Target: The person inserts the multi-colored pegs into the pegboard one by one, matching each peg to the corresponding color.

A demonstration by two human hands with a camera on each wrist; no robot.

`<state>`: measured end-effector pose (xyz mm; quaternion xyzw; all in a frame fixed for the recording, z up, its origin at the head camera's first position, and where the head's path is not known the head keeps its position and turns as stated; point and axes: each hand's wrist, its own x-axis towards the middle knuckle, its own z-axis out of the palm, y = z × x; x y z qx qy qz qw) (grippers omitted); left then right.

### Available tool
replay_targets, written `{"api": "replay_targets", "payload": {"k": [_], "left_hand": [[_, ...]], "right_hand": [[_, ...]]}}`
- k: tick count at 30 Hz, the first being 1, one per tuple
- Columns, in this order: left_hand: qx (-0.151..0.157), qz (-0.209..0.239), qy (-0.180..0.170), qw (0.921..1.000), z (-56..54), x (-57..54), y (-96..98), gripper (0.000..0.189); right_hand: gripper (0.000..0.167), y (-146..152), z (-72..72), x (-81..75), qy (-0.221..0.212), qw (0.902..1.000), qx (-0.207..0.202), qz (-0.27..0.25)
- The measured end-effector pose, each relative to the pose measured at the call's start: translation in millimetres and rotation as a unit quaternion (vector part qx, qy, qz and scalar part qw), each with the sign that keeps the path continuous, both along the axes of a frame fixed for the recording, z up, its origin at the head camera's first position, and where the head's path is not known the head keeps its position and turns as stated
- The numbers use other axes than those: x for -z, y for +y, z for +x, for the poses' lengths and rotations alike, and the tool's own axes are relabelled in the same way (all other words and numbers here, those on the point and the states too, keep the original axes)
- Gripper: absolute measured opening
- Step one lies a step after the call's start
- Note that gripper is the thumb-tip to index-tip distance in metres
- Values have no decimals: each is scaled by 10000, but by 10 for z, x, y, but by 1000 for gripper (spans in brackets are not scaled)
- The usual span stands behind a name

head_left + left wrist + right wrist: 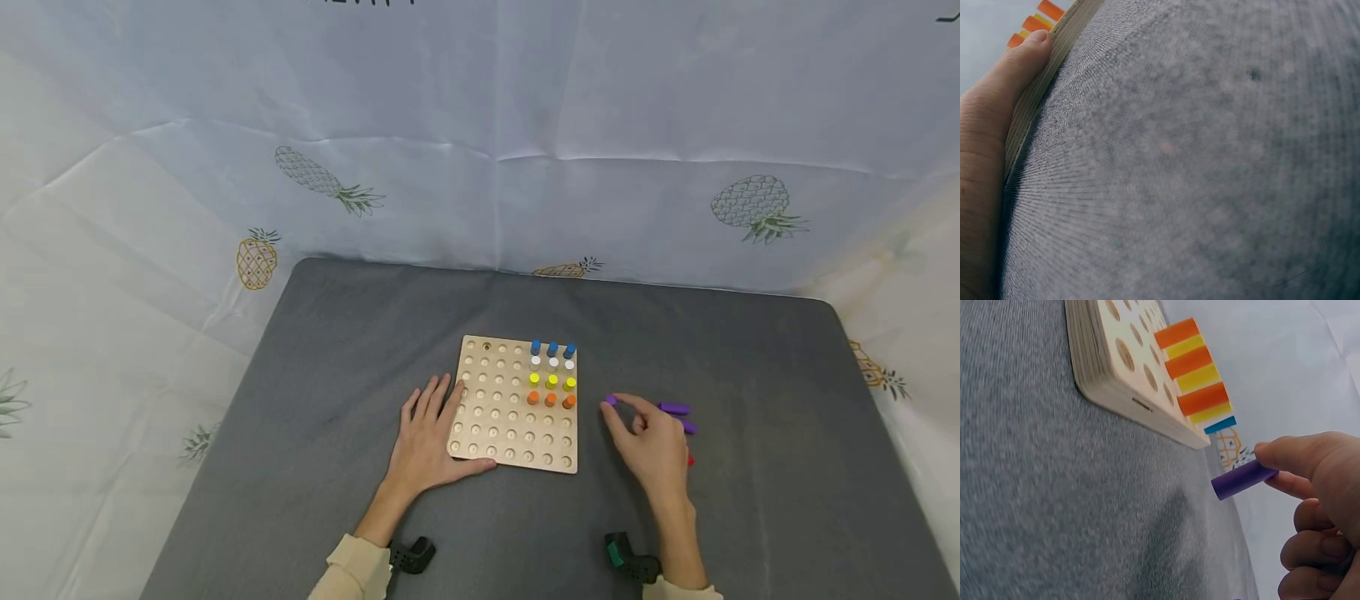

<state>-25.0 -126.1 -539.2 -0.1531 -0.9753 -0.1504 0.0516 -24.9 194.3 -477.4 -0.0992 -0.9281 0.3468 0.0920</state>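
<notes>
I had the right hand (654,446) just right of the pegboard (502,424), its grip clamped on 1 purple peg (1242,480) — thumb and fingertip pinched 1 end, the other end stuck out free. The peg was apart from the board and outside its holes. The left hand (427,442) held nothing in its grip: its fingers lay straight and apart at the board's left edge, with the thumb against the near edge.

On the board, the 3 rightmost columns carried, from far to near, 3 blue pegs (552,350), 3 white pegs (552,364), 3 yellow pegs (552,382) and 3 orange pegs (551,400), all upright. Beside the right hand I made out 2 loose purple pegs (675,409) on the grey-covered counter (360,350), plus a red piece (691,460) — mostly hidden by that hand. A pale pineapple-print cloth (615,100) hung behind.
</notes>
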Motion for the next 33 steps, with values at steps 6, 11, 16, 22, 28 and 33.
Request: {"api": "replay_targets", "payload": {"k": [6,11,16,22,28,33], "left_hand": [[12,13,6,10000,-1,8,0,129],[19,35,18,10000,-1,18,-2,129],[22,38,-8,10000,-1,29,1,129],[24,51,2,10000,0,34,-2,129],[2,45,-12,10000,2,28,0,129],[-13,37,-85,10000,2,13,6,129]], "right_hand": [[22,-84,23,-11,91,9996,-164,-225],[22,-164,49,15,148,9990,-363,-230],[23,-233,65,29,100,9982,-549,-238],[23,-292,77,26,5,9977,-646,-208],[22,-342,75,22,-8,9977,-660,-141],[23,-381,79,14,26,9967,-789,-207]]}}
